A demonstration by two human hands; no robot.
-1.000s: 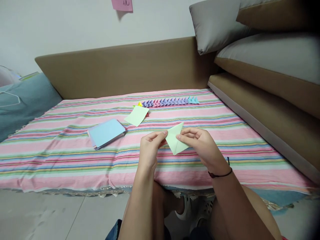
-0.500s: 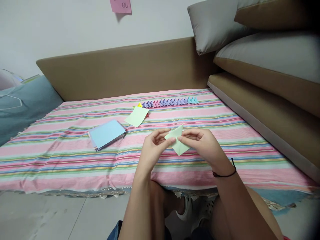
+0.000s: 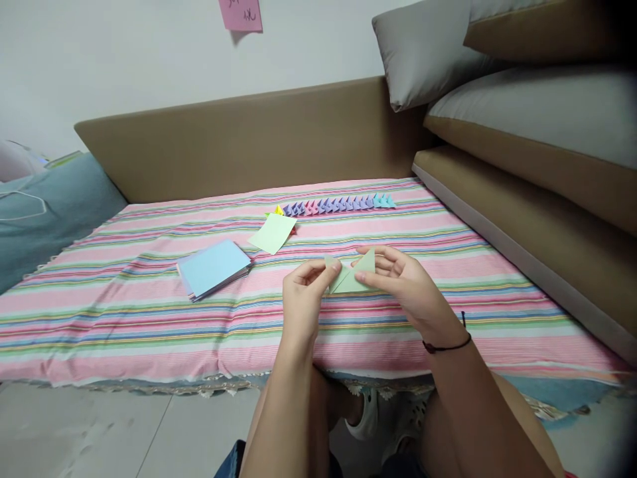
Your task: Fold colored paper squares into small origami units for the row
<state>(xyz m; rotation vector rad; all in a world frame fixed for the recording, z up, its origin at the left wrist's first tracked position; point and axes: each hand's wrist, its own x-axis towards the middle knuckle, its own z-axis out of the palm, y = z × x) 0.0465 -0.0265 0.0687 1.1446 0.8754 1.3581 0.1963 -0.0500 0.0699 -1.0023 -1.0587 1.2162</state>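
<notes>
Both my hands hold a folded pale green paper point(image 3: 354, 277) just above the striped cloth point(image 3: 149, 312). My left hand point(image 3: 303, 299) pinches its left corner. My right hand point(image 3: 408, 285) grips its right side, fingers curled round the upper flap. The paper forms a low triangle with two raised points. A flat pale green sheet point(image 3: 273, 232) lies farther back, and a stack of paper with a light blue sheet on top point(image 3: 213, 266) lies to the left. A row of small folded paper pieces point(image 3: 333, 204) in purple, pink and blue runs along the back.
A brown padded backrest point(image 3: 249, 139) stands behind the cloth. Grey and brown cushions point(image 3: 522, 113) pile up at the right. A teal pillow point(image 3: 44, 206) lies at the left. A pink note point(image 3: 241, 13) hangs on the wall. Tiled floor point(image 3: 99, 431) shows below.
The green paper has gone from a tall open triangle to a lower, flatter fold. Both hands have shifted slightly up and forward with it.
</notes>
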